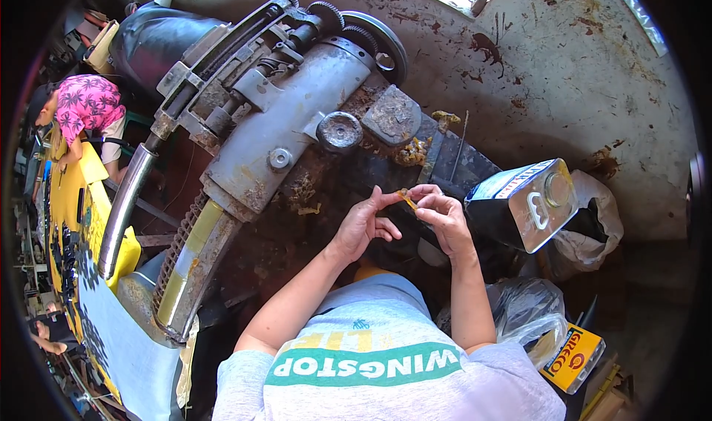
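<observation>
I see my left hand (363,224) and right hand (445,217) pinching a small yellow-orange scrap (406,197) between fingertips, just below the greasy grey metal machine (274,124), beside the rectangular metal oil can (523,202).

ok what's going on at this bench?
A person is bent over a big, worn grey machine with gears and a chain guard. Both hands meet just in front of it, pinching a small yellowish scrap between the fingertips: the left hand from one side, the right hand from the other. A metal can with a cap and ring handle lies tilted just to the right, beside plastic bags. Another person in a pink patterned shirt works off to the left.
</observation>
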### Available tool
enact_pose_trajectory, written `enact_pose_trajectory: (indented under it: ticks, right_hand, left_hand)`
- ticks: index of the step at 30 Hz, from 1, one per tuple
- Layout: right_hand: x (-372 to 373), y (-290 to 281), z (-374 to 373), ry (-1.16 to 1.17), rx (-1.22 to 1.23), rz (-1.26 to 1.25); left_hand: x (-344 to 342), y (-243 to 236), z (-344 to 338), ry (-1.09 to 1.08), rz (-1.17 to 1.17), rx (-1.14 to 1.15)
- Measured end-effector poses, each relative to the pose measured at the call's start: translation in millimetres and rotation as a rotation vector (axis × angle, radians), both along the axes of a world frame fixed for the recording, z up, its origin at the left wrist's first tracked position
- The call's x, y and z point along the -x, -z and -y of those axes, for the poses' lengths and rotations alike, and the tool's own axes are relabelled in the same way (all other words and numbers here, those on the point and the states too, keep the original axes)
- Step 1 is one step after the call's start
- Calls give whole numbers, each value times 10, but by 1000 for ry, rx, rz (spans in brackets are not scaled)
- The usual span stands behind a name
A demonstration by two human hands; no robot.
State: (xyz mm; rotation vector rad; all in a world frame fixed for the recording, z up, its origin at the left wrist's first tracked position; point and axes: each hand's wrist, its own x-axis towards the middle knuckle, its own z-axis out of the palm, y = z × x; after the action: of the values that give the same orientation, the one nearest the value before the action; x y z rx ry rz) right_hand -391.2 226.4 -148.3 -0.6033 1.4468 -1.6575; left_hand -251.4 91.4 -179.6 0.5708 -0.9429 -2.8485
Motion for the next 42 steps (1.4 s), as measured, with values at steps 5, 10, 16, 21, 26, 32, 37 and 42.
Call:
enact_pose_trajectory:
  ticks: [5,10,16,21,26,32,37,42]
  right_hand:
    - [42,-81,29,-13,-56,-29]
    - [207,-166,94,41,-120,-292]
    - [534,-270,243,199,-279,-784]
    - [887,-175,405,204,-450,-1141]
    - [966,47,629,89,-406,-1128]
    - [894,372,605,82,-420,-1104]
    - [767,436,449,142,-411,-1147]
    - [738,600,377,209,-390,-1098]
  left_hand:
    - [15,-25,-19,-88,18,490]
    - [-51,64,64,-171,98,666]
    - [-181,150,155,-177,73,604]
    - [-312,160,143,-88,250,509]
    - [-351,268,119,-76,286,509]
    - [-363,261,114,-75,309,508]
    - [-354,254,92,-63,327,497]
    - [-303,231,76,-41,320,498]
